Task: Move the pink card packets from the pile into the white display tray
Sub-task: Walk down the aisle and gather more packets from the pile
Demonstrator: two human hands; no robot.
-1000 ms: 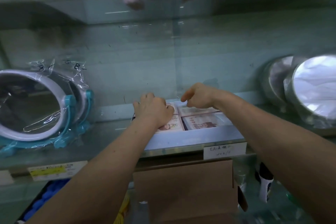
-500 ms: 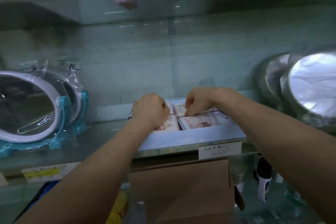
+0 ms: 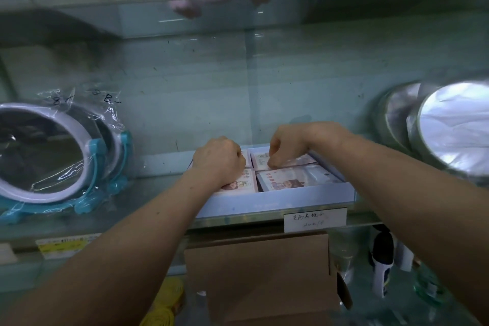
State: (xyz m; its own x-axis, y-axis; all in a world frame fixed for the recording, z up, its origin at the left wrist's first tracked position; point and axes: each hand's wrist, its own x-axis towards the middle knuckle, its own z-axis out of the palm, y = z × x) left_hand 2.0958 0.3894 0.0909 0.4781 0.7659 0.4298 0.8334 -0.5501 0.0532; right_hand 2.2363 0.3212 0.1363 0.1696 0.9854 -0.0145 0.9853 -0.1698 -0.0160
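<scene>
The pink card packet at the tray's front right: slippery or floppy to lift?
The pink card packet probably slips a little: its clear wrap shines. Likely stiff, since it looks a thick block. Close against the white display tray wall, it may be awkward to pinch.

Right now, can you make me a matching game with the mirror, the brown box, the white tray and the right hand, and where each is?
Things: 1 mirror; 2 cardboard box; 3 white tray; 4 right hand.
Places: A below the shelf; B left on the shelf; C touching a back packet; D mid-shelf, holding pink packets.
Pairs: 1-B, 2-A, 3-D, 4-C.
</scene>
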